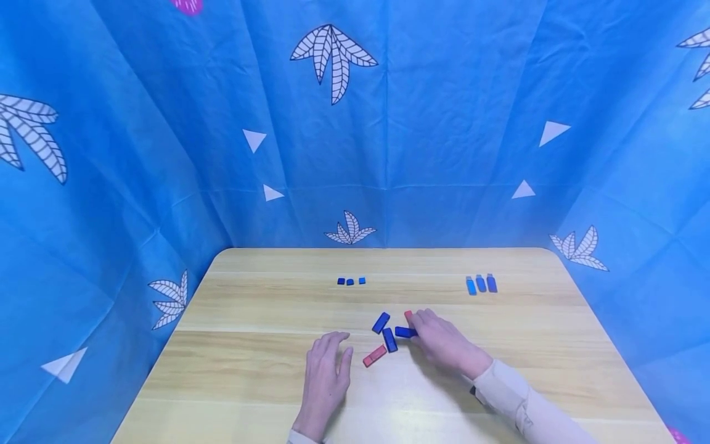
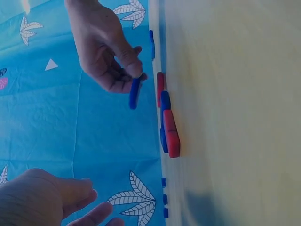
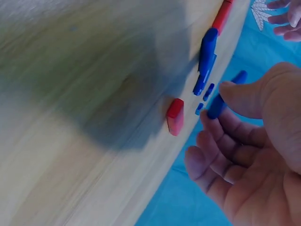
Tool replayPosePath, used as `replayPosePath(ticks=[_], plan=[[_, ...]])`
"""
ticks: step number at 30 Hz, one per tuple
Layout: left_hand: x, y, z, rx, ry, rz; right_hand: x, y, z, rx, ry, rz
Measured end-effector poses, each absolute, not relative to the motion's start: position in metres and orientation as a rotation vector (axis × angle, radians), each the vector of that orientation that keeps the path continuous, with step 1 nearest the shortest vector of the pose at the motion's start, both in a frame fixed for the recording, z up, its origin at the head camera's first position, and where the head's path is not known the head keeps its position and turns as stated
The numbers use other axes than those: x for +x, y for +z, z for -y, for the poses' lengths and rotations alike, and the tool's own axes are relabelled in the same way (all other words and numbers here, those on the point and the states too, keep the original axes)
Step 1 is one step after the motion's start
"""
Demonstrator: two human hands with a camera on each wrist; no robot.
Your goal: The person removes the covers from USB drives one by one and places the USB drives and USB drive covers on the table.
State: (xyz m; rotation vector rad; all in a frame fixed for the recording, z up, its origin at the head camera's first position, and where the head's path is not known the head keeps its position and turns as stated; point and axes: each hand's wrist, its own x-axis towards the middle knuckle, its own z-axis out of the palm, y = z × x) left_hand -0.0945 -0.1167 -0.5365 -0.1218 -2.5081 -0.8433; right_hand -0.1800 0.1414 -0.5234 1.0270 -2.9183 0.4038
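Note:
Between thumb and fingertips, my right hand (image 1: 440, 340) pinches a dark blue capped USB stick (image 3: 227, 96), raised above the table in both wrist views. My left hand (image 1: 326, 375) hovers over the table with fingers spread and relaxed, holding nothing. Between the hands lie two more dark blue capped sticks (image 1: 390, 340) and a red one (image 1: 374, 356), close together. Another red stick (image 3: 176, 117) lies beneath the right hand; only its end shows in the head view.
At the back right, three blue USB sticks (image 1: 481, 283) lie side by side, metal plugs bare. Three small blue caps (image 1: 350, 282) form a row at the back middle. A blue patterned curtain (image 1: 388, 154) surrounds the wooden table (image 1: 249, 345).

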Motion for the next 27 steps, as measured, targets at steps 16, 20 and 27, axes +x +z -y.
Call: replayPosePath(ticks=[16, 20, 27], plan=[[-0.105, -0.52, 0.103, -0.215, -0.869, 2.476, -0.179, -0.509, -0.134, 0.787, 0.603, 2.77], [-0.107, -0.514, 0.098, -0.235, -0.873, 2.472, -0.178, -0.505, -0.132, 0.749, 0.62, 2.762], [-0.111, -0.504, 0.089, -0.262, -0.884, 2.466, -0.173, -0.5, -0.127, 0.742, 0.629, 2.652]])
